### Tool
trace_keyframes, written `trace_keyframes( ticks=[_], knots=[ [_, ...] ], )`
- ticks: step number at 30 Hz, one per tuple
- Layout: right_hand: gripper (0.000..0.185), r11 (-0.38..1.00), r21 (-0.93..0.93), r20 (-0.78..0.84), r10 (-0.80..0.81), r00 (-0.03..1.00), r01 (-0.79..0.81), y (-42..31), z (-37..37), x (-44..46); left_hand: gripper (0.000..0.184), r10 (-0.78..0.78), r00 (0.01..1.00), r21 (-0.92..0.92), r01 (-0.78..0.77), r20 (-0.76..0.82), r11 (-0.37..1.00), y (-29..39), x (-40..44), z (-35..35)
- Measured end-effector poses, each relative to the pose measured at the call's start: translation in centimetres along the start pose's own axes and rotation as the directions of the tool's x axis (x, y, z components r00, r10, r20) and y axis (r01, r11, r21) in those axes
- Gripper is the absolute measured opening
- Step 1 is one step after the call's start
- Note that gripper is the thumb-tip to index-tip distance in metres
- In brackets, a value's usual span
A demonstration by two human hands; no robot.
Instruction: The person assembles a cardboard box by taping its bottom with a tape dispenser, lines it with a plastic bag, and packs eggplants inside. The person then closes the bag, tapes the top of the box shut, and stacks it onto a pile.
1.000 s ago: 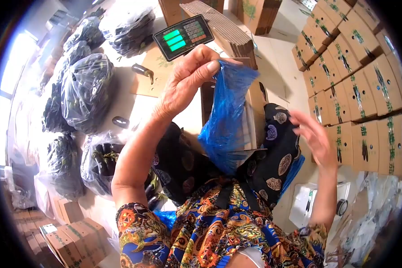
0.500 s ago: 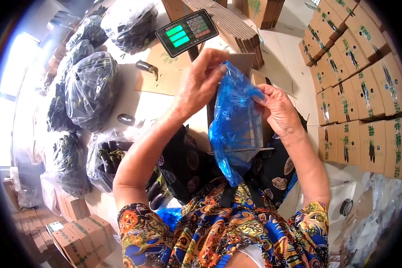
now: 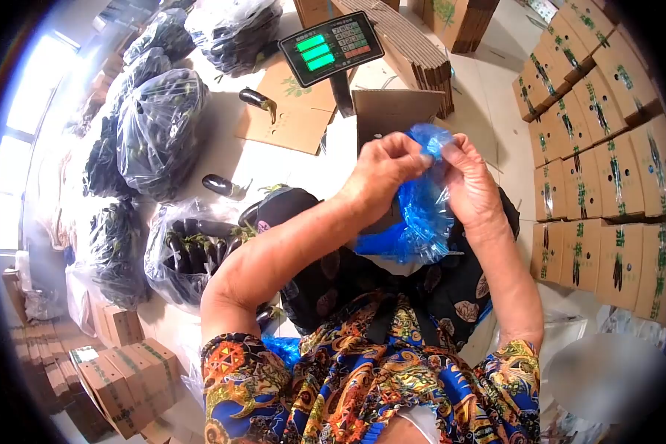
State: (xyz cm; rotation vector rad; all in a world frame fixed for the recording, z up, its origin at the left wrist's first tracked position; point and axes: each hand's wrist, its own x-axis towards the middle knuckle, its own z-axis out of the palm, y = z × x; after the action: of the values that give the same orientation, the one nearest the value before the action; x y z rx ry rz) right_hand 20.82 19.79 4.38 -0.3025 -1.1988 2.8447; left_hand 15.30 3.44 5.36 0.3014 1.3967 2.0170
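Observation:
A thin blue plastic bag (image 3: 425, 214) hangs crumpled between my two hands, above an open cardboard box (image 3: 396, 111) in front of my knees. My left hand (image 3: 388, 166) pinches the bag's upper edge from the left, thumb and fingers pressed together. On the other side, my right hand (image 3: 470, 181) grips the same edge, its fingertips close to the left ones. The lower part of the bag drapes toward my lap and hides much of the box.
Behind the box stands a scale display (image 3: 331, 48) with green screens. Loose eggplants (image 3: 222, 185) lie on the floor at left, near clear bags of eggplants (image 3: 163, 133). Stacked cartons (image 3: 596, 170) line the right side. Flattened cardboard (image 3: 411, 55) leans at the back.
My hands have come closer together, and the bag's top is now bunched between them. The bag hangs shorter and more crumpled. The camera view has shifted slightly.

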Motion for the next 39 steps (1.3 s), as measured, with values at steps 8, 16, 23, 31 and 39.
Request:
trace_keyframes(
  ticks=[8,16,23,31,39],
  knots=[
    [0.011,0.999,-0.022,-0.089,0.036,0.995,-0.038,-0.6,0.1,-1.2,0.008,-0.068,0.984,-0.265,0.023,-0.164,0.964,1.4,1.0,-1.3],
    [0.029,0.983,-0.180,0.053,0.054,0.997,-0.044,-5.1,1.9,-0.4,0.026,0.218,0.964,0.329,-0.257,0.153,0.909,5.8,0.7,-2.6],
    [0.014,-0.174,-0.964,0.210,-0.041,0.977,0.200,-6.6,-1.9,-0.2,0.021,0.297,0.786,0.833,-0.548,0.542,-0.072,5.3,1.8,-7.9],
    [0.006,0.478,-0.878,-0.046,-0.077,0.996,-0.004,-6.5,-7.9,1.9,0.014,-0.040,0.992,0.062,0.048,-0.121,0.997,0.5,2.6,-18.9],
    [0.016,0.934,-0.355,-0.288,-0.081,0.954,-0.028,-6.6,-9.7,7.3,0.018,0.087,0.858,-0.008,-0.106,-0.506,0.994,-1.1,5.6,-18.8]
  ],
)
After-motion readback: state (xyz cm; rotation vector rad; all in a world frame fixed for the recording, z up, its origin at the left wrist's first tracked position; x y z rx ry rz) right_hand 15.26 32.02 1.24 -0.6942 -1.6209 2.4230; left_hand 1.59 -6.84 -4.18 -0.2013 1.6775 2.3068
